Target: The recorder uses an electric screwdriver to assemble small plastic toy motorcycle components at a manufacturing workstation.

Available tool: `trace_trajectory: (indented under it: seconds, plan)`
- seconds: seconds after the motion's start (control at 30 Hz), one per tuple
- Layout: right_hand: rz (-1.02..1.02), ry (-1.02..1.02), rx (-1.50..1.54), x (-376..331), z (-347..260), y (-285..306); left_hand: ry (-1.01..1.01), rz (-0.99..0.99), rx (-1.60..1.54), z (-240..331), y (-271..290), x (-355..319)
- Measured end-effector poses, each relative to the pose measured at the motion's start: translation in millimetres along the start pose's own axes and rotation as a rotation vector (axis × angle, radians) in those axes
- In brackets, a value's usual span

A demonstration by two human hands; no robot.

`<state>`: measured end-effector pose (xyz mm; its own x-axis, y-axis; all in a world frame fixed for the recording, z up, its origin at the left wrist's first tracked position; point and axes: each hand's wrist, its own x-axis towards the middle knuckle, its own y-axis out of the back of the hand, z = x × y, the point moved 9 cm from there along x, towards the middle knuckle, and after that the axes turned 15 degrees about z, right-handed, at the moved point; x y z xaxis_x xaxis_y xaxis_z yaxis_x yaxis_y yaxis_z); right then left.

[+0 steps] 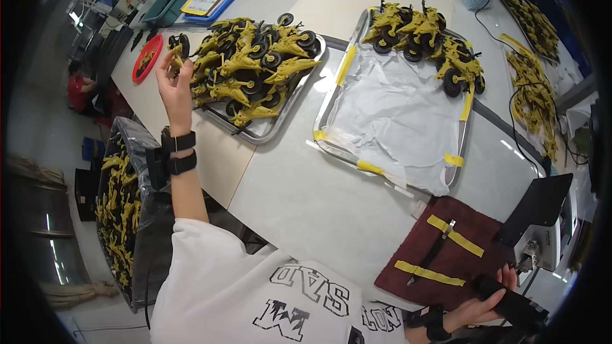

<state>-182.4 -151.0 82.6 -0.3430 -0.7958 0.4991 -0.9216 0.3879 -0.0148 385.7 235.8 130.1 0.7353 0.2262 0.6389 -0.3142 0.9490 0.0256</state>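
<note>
My left hand point(175, 86) is raised at the left edge of a metal tray point(275, 132) heaped with yellow toy motorcycles point(245, 57) with black wheels. Its fingers are closed on one small toy motorcycle point(177, 51), partly hidden by them. Low on the right, my right hand point(486, 306) is wrapped round a black cylindrical tool point(515, 304), whose exact kind I cannot make out. This hand is beside a dark red cloth mat point(424, 251), where yellow tape strips hold down a slim black tool point(435, 253).
A second tray point(324, 109), lined with white sheeting, bears several toy motorcycles at its far end. A red bowl point(155, 39) stands far left. A grey device with a black plate point(537, 210) stands right. A plastic-lined box point(131, 130) of yellow parts is at left; cables run along the right.
</note>
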Motion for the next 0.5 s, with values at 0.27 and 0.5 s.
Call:
trace_trajectory:
  seconds: [0.27, 0.5]
  plan:
    - [-0.039, 0.002, 0.09, -1.2, 4.5, -3.5, -0.412, -0.29, 0.519, 3.2, -63.9, 11.3]
    - [0.029, 0.052, 0.03, -1.2, 11.1, 2.1, -0.615, -0.818, -0.104, 177.3, -237.3, -143.4]
